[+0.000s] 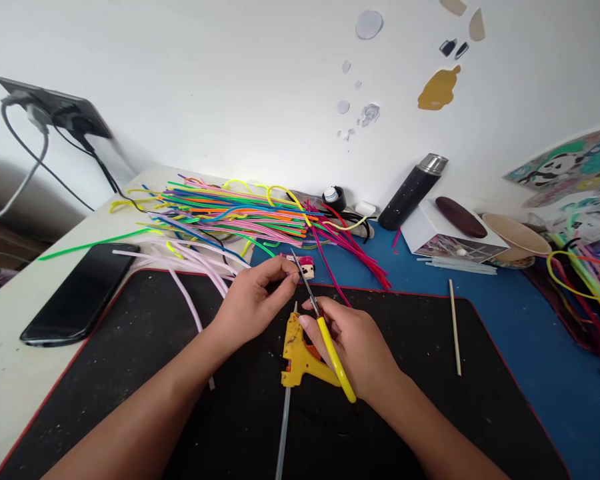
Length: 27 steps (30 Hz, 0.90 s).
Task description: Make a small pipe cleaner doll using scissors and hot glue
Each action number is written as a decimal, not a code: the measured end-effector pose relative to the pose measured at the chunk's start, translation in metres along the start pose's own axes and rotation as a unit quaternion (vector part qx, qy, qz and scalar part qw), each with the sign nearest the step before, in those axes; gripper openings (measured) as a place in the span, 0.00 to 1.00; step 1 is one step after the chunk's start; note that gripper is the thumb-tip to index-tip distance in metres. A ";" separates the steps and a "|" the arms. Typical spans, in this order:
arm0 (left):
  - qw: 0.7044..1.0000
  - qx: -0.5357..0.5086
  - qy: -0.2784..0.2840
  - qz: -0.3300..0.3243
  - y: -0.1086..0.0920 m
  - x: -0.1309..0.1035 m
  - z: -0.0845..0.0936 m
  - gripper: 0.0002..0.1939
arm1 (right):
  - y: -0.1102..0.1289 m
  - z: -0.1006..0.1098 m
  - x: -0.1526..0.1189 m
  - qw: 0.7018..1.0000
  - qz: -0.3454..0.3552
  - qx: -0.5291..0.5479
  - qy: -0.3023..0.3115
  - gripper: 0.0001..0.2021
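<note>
Pinching a thin, limp pipe cleaner [286,259] near its end, the left hand [253,300] steadies it; the right hand [355,347] grips light scissors [325,333] by the handles.

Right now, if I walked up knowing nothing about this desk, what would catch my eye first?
Probably the big fan of bright pipe cleaners spread across the back of the desk. Next, the two hands at the centre of the black mat: the right hand grips yellow-handled scissors, blades pointing at something small pinched in the left hand. Under them lies a yellow glue gun.
</note>
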<state>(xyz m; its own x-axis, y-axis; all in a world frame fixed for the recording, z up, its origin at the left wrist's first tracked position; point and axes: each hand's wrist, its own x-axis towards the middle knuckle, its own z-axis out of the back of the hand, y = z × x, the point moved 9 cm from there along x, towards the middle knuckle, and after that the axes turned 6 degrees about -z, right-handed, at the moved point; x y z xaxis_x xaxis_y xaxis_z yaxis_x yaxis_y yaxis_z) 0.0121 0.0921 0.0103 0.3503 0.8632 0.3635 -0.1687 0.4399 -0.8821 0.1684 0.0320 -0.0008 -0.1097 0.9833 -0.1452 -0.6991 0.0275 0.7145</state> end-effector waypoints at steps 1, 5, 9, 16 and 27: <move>1.000 0.003 0.000 -0.002 0.000 0.000 0.000 0.10 | 0.000 0.000 0.000 1.000 0.000 0.000 -0.002 0.11; 1.000 0.009 -0.002 -0.008 -0.001 0.000 0.001 0.09 | 0.001 0.000 -0.001 1.000 0.001 0.000 -0.004 0.12; 1.000 0.011 -0.005 -0.010 -0.001 -0.001 0.001 0.09 | 0.001 0.000 0.000 1.000 0.001 -0.005 -0.004 0.12; 1.000 0.010 -0.008 -0.013 -0.003 0.001 0.001 0.09 | 0.000 -0.001 0.001 1.000 0.000 -0.006 -0.001 0.12; 1.000 0.018 -0.001 -0.018 -0.002 0.000 -0.001 0.07 | -0.003 -0.002 -0.001 1.000 -0.003 -0.015 -0.004 0.11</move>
<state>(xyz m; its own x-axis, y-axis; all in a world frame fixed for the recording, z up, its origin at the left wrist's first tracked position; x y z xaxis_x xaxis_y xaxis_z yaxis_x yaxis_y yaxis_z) 0.0134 0.0909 0.0118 0.3548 0.8471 0.3958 -0.1884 0.4794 -0.8571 0.1697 0.0309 -0.0042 -0.1000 0.9847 -0.1425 -0.7208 0.0271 0.6926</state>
